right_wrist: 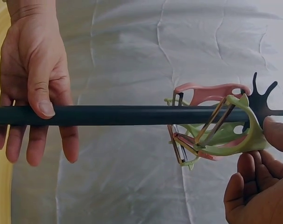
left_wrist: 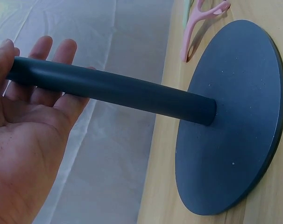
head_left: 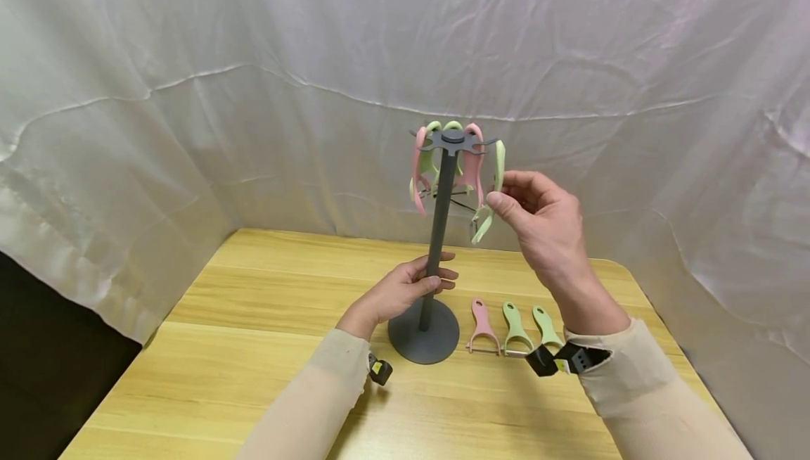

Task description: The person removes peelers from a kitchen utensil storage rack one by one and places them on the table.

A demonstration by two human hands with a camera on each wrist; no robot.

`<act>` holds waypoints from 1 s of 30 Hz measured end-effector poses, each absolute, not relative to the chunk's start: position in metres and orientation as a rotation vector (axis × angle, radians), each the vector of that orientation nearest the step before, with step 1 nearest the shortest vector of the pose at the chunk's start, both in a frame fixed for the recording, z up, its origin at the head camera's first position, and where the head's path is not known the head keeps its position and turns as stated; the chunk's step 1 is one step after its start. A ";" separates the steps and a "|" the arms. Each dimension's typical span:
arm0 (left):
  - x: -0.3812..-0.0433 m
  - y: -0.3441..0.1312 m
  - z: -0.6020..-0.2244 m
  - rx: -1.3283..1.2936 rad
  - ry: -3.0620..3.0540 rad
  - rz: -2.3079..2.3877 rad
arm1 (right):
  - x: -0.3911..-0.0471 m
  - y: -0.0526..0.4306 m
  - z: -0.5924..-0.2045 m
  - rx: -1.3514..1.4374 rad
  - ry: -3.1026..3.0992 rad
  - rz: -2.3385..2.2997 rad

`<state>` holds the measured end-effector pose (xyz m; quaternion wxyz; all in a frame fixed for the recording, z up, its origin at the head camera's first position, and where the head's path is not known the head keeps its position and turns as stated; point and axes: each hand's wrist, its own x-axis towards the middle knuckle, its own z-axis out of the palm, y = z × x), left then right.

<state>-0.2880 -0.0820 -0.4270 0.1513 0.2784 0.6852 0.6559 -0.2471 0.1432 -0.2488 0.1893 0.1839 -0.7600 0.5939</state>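
Note:
A dark grey stand, with an upright pole (head_left: 442,217) on a round base (left_wrist: 235,158), has a hooked top (head_left: 452,138). My left hand (head_left: 405,288) holds the pole low down, thumb in front and fingers behind it. Up at the hooks, my right hand (head_left: 547,224) pinches a green peeler (head_left: 500,164) between thumb and fingers; its handle is at the right-hand hook. In the right wrist view this peeler (right_wrist: 256,135) overlaps the hung ones. Pink peelers (head_left: 418,168) and green peelers hang from other hooks, partly behind the pole.
On the wooden table (head_left: 253,319), right of the base, lie a pink peeler (head_left: 481,316) and two green peelers (head_left: 513,319), the farthest one (head_left: 545,324) partly covered by the right wrist gear. Pale cloth (head_left: 316,164) hangs behind and on both sides.

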 end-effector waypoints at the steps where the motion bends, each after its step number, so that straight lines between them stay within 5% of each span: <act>1: -0.288 -0.082 -0.427 0.800 1.965 1.883 | -0.247 0.143 -0.250 0.520 -2.135 1.672; 30: -0.288 -0.082 -0.428 0.801 1.969 1.899 | -0.229 0.159 -0.272 0.484 -2.167 1.650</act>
